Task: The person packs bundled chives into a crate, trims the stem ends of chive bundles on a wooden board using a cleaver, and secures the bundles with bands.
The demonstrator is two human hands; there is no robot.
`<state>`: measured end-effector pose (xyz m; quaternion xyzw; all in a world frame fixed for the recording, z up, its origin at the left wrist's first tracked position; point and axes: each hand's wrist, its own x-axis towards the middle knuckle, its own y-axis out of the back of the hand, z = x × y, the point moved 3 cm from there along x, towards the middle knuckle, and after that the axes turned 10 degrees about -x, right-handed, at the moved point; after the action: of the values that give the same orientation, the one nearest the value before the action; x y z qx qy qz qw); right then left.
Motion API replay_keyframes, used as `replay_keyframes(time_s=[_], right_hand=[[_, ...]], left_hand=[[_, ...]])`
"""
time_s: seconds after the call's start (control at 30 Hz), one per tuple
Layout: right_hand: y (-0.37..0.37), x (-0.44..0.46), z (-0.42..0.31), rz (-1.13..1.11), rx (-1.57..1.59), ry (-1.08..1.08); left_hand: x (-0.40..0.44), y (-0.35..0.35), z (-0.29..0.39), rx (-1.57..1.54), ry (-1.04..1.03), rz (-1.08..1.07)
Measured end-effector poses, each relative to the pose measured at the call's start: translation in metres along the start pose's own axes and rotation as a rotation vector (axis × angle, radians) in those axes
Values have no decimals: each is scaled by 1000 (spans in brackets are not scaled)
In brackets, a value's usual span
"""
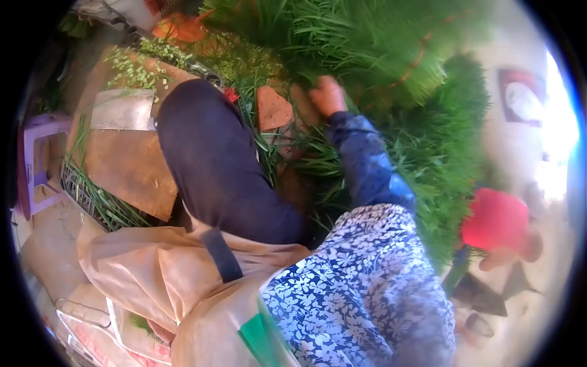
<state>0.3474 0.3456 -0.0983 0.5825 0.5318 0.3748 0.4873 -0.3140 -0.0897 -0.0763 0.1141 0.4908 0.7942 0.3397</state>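
My right hand (330, 96), at the end of a dark blue sleeve cover, is beside the large pile of long green stalks (416, 147). Blur hides its fingers, so I cannot tell whether it holds anything. A reddish brick piece (274, 109) lies to its left. My left hand is not visible. Left of my dark-trousered knee, a broad metal blade (122, 110) rests on a brown wooden board (125, 162). Chopped green pieces (137, 67) are scattered at the board's upper end.
A purple plastic stool (46, 153) stands at the far left. Loose stalks (116, 205) lie along the board's lower edge. On the right are a red rounded object (495, 220) and dark flat pieces (480, 293) on the floor. Something orange (178, 27) lies at the top.
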Motion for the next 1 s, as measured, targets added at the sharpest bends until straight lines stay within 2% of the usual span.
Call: replay_keyframes(time_s=[0.03,0.07,0.1,0.17,0.3,0.37,0.4,0.53,0.6,0.83,0.93,0.97,1.0], right_hand=[[-41,17,77,202,-229,112],[-45,29,126,-4,-288,-140],[-26,25,144,-236,-359,-358],[-37,10,202,-515,-368,-354],[-68,-13,250,-563,-556,-239],[-67,-10,250,-613,-377,-265],[-77,-9,264,-550,-298,-210],[-57,9,255,-693,-250,-282],[-29,20,225,-604,-509,-174],[43,57,142,-603,-912,9],[78,57,99,-515,-871,37],[93,62,91,-498,-880,34],[110,67,82,-479,-900,101]], left_hand=[[-1,7,0,-9,13,-2],[-2,15,-1,-18,25,-7],[-3,21,-3,-28,37,-15],[-5,34,-6,-45,72,-20],[-11,57,-13,-84,138,-25],[-17,73,-17,-96,165,-25],[-20,77,-20,-103,182,-28],[-29,95,-33,-153,238,-42],[-30,102,-39,-174,247,-53],[-13,124,-63,-269,208,-82],[14,140,-65,-286,83,-88],[22,148,-64,-188,-73,-63],[23,141,-29,-157,-64,7]])
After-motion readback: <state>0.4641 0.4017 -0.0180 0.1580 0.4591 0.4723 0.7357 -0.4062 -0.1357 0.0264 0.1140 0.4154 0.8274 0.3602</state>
